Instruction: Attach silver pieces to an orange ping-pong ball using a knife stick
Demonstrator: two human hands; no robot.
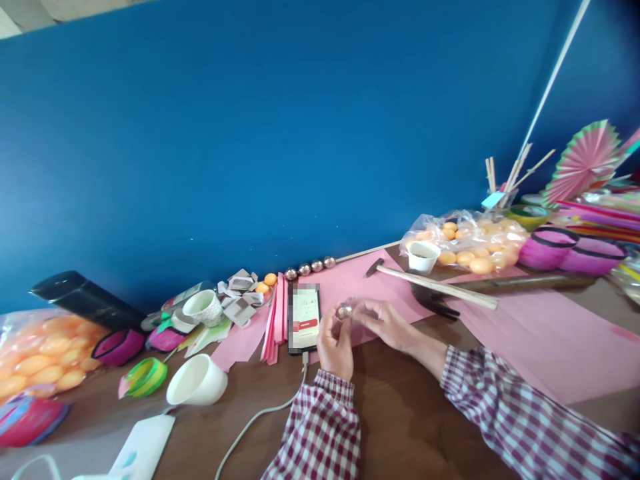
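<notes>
the left hand (336, 347) points toward the far side, raised fingertips pinching a shiny ball (344, 311) just right of the phone (309, 317). the right hand (389, 325) stretches leftward, fingers bent beside the ball; whether it grips, i cannot tell.

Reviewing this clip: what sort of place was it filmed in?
Probably a craft corner or small workshop, with a work table against a blue wall. Pink sheets, a pleated pink-and-green fan and wooden-handled hammers suggest it.
</notes>
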